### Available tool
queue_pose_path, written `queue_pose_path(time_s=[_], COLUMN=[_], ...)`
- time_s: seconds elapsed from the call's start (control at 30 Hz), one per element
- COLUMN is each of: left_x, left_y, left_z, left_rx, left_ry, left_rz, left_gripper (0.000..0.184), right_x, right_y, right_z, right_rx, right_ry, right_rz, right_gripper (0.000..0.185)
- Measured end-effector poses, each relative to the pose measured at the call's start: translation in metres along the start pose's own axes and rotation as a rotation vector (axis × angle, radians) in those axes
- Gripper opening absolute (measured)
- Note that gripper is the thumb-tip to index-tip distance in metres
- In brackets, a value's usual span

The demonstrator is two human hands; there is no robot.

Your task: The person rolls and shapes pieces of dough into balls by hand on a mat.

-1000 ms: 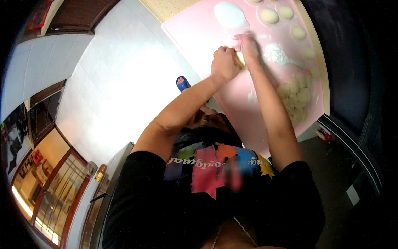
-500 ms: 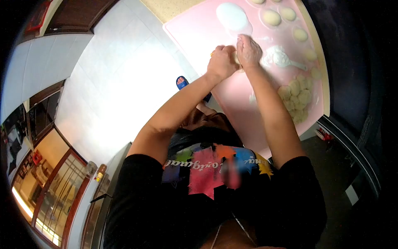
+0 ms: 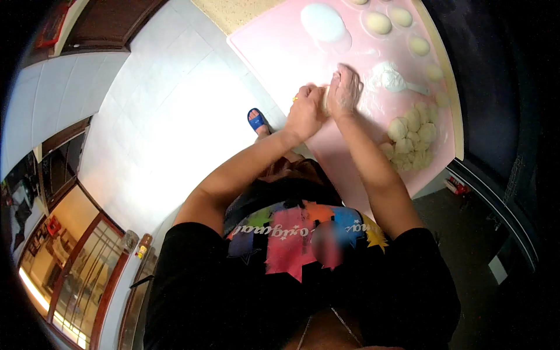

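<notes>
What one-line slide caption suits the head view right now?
Left hand and right hand hold pale dough between them on a pink mat, dough balls lying beyond.

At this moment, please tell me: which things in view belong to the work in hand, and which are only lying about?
Work in hand:
dough piece between left hand and right hand
dough balls
pile of small dough pieces
white powder
pink mat
perhaps the white oval thing

Seemingly just about:
blue slipper, worn
brown-and-yellow container
red object, unclear
</notes>
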State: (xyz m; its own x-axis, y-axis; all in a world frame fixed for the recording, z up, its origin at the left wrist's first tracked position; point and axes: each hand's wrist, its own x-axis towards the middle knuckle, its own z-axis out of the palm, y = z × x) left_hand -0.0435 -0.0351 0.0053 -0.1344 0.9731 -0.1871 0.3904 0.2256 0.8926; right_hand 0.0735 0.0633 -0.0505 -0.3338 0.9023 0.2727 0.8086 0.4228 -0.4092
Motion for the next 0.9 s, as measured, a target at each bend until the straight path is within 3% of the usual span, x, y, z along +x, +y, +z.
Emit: queue_pose_path(time_s=[0.13, 0.2, 0.27, 0.33, 0.4, 0.43, 0.47, 0.53, 0.57, 0.63, 0.67, 0.73, 0.9], left_x=[0.042, 0.056, 0.064, 0.059, 0.039, 0.025, 0.009, -0.014, -0.016, -0.015, -0.012, 0.013, 0.061], left_y=[-0.003, 0.008, 0.026, 0.025, 0.02, 0.026, 0.022, 0.0, -0.002, -0.006, -0.011, -0.013, 0.011], left_z=[-0.013, -0.012, -0.012, 0.001, 0.018, 0.015, 0.02, 0.033, 0.031, 0.022, 0.015, -0.004, -0.013], left_rx=[0.121, 0.158, 0.169, 0.165, 0.275, 0.274, 0.27, 0.329, 0.329, 0.208, 0.208, 0.006, 0.093], left_ry=[-0.039, -0.04, -0.121, -0.128, 0.057, -0.008, -0.011, 0.199, 0.198, 0.205, 0.202, 0.002, -0.038], left_rz=[0.026, -0.068, -0.253, -0.255, -0.142, -0.145, -0.146, 0.168, 0.161, 0.239, 0.234, -0.055, -0.215], left_gripper=[0.066, 0.061, 0.056, 0.053, 0.056, 0.057, 0.057, 0.062, 0.062, 0.066, 0.066, 0.065, 0.065], right_x=[0.042, 0.054, 0.065, 0.059, 0.046, 0.027, 0.014, -0.035, -0.039, -0.028, -0.022, 0.012, 0.061], right_y=[0.013, 0.014, 0.008, 0.012, 0.017, 0.001, -0.025, -0.026, -0.021, -0.011, -0.006, -0.005, 0.015], right_z=[0.01, 0.01, 0.0, 0.002, 0.001, -0.018, -0.032, -0.012, -0.007, 0.0, 0.004, 0.003, 0.014], right_rx=[-0.045, -0.023, 0.069, 0.111, 1.042, 1.103, 0.941, 0.622, 0.622, -0.006, -0.006, 0.017, -0.009], right_ry=[-0.059, -0.033, -0.225, -0.177, -0.378, -0.267, -0.105, 0.009, 0.003, 0.127, 0.123, -0.037, -0.106], right_rz=[-0.105, -0.136, -0.046, -0.045, 0.752, 0.828, 0.862, 0.555, 0.558, 0.088, 0.092, 0.053, -0.163], right_gripper=[0.022, 0.021, 0.026, 0.034, 0.042, 0.047, 0.041, 0.031, 0.031, 0.026, 0.026, 0.027, 0.026])
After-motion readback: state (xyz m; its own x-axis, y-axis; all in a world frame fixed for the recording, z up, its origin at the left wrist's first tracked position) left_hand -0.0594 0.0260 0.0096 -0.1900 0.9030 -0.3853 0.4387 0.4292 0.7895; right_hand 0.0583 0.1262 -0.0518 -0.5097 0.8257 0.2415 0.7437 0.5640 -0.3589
